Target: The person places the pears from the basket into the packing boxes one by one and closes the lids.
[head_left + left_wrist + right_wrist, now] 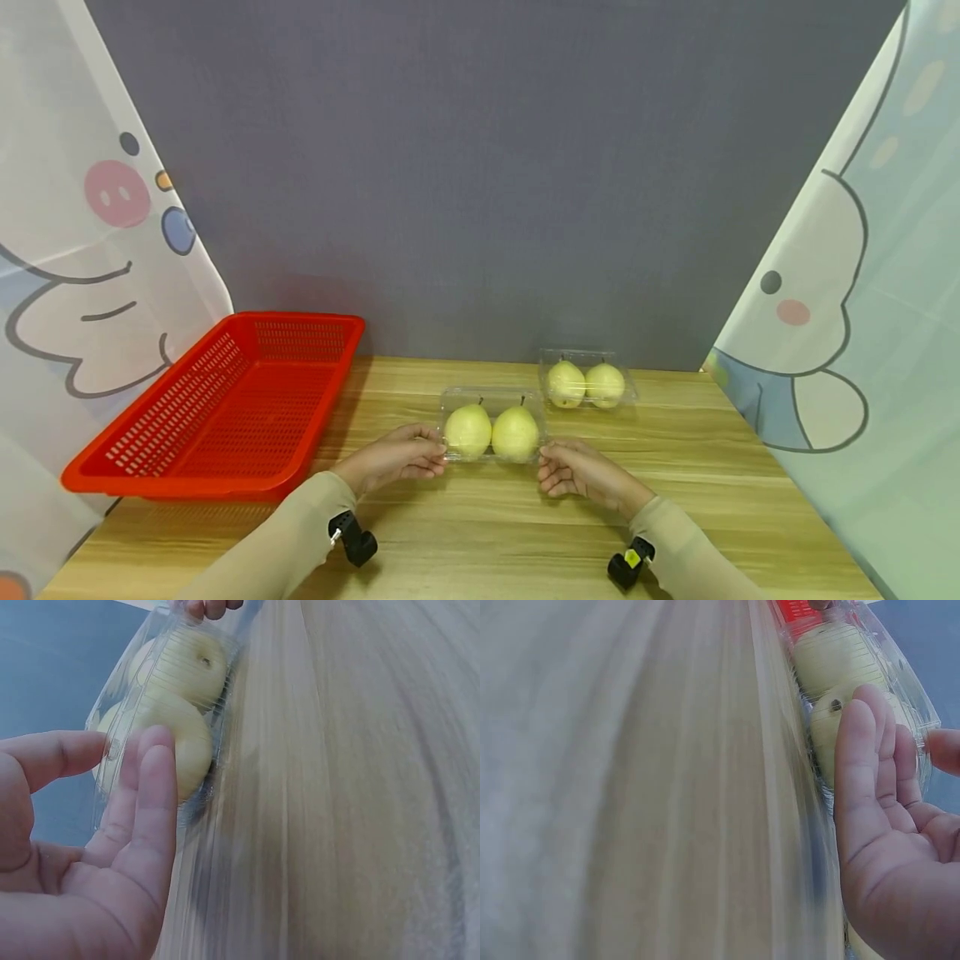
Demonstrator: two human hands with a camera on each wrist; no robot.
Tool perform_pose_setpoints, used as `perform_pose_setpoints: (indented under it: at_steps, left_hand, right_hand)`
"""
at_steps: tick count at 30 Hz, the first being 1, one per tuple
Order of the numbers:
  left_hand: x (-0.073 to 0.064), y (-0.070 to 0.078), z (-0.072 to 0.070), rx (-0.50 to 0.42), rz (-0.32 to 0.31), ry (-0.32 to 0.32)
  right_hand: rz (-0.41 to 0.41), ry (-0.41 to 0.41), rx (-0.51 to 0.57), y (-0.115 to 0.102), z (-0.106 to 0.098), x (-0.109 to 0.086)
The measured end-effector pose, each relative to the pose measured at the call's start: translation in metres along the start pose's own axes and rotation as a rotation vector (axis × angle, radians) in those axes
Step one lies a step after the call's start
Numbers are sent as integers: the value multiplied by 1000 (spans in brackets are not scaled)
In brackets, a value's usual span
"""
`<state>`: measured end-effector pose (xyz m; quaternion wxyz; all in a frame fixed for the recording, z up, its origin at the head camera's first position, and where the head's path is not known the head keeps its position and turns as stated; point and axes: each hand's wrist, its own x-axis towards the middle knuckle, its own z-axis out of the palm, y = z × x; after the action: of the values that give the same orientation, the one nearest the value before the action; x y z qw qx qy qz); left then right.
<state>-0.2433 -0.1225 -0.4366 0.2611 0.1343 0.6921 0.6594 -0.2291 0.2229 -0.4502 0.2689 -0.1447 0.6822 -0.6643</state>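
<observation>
A clear plastic clamshell box [459,397] holds two yellow-green pears side by side, the left pear [468,432] and the right pear [515,433], stems upward. My left hand [397,457] grips the box's left end. In the left wrist view its thumb [67,756] meets the lid edge while the fingers [156,787] lie along the box side. At the opposite end, my right hand [588,475] pinches the box the same way. The right wrist view has that thumb [944,750] at the rim and the fingers [859,761] against the side.
Behind and to the right, a second clear box [630,392] with two pears stands near the grey back panel [480,183]. A red plastic basket [318,433] occupies the left of the wooden table [480,533]. Printed cloths hang on both sides.
</observation>
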Motion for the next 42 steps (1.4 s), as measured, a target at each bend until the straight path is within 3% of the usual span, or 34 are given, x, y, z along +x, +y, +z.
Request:
perform_pose_setpoints:
  at_steps: [5, 11, 19, 27, 30, 37, 42]
  left_hand:
    - [-1, 2, 1, 40, 11, 0]
    - [-3, 3, 6, 148, 21, 45]
    - [-5, 8, 5, 236, 24, 140]
    - [-5, 13, 2, 356, 103, 212]
    - [-5, 13, 2, 399, 126, 222]
    - [-4, 17, 3, 684, 222, 287]
    - [-5, 21, 7, 765, 275, 293]
  right_hand:
    - [-4, 12, -35, -2, 0, -2]
    - [-4, 35, -108, -5, 0, -6]
    - [-20, 168, -252, -17, -3, -11]
    - [-75, 207, -282, -22, -3, -13]
    - [-100, 234, -344, -23, -2, -13]
    - [-187, 372, -529, -22, 2, -10]
    - [-289, 391, -647, -22, 5, -7]
